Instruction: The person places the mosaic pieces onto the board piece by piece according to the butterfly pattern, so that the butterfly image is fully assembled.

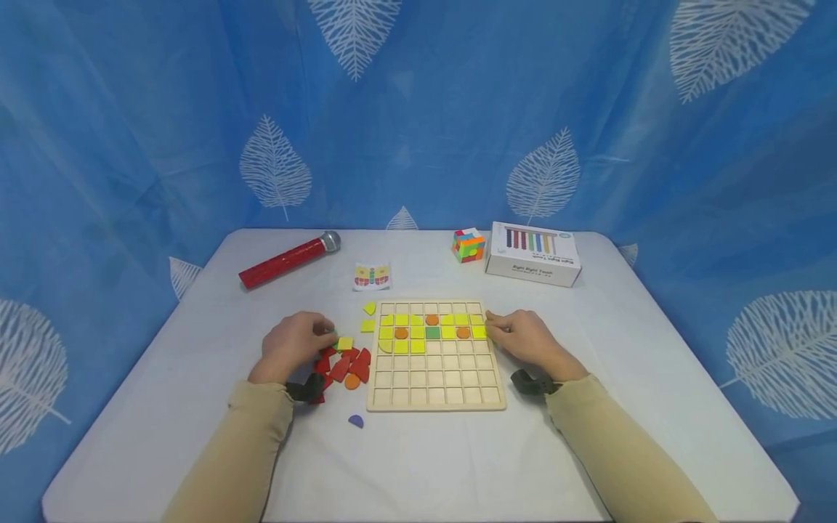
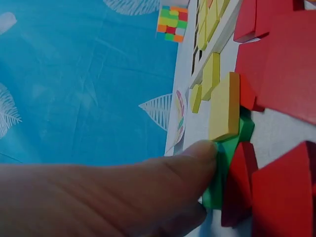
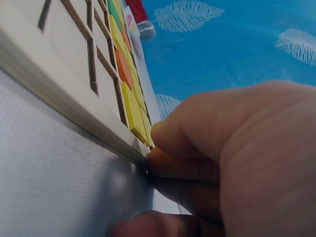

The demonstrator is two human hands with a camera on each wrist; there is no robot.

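Observation:
At the left pile, my left hand point(image 1: 293, 344) has its thumb and a finger at a green piece point(image 2: 213, 190), seemingly pinching it; the far fingertips are hidden. A yellow square point(image 2: 224, 111) rests against that green piece, touching the thumb tip. Red pieces point(image 1: 339, 368) lie heaped beside and below this hand. My right hand point(image 1: 526, 338) grips the right rim of the wooden grid board point(image 1: 436, 408), its thumb beside a yellow square point(image 3: 134, 114). Yellow pieces, orange discs point(image 1: 463, 333) and a green square point(image 1: 432, 333) fill several upper cells.
Two yellow pieces point(image 1: 368, 326) lie left of the board. An orange disc point(image 1: 352, 381) and a purple half-disc point(image 1: 356, 420) sit nearer the front. Behind are a pattern card point(image 1: 371, 277), a red microphone point(image 1: 288, 261), a puzzle cube point(image 1: 468, 246) and a white box point(image 1: 532, 254).

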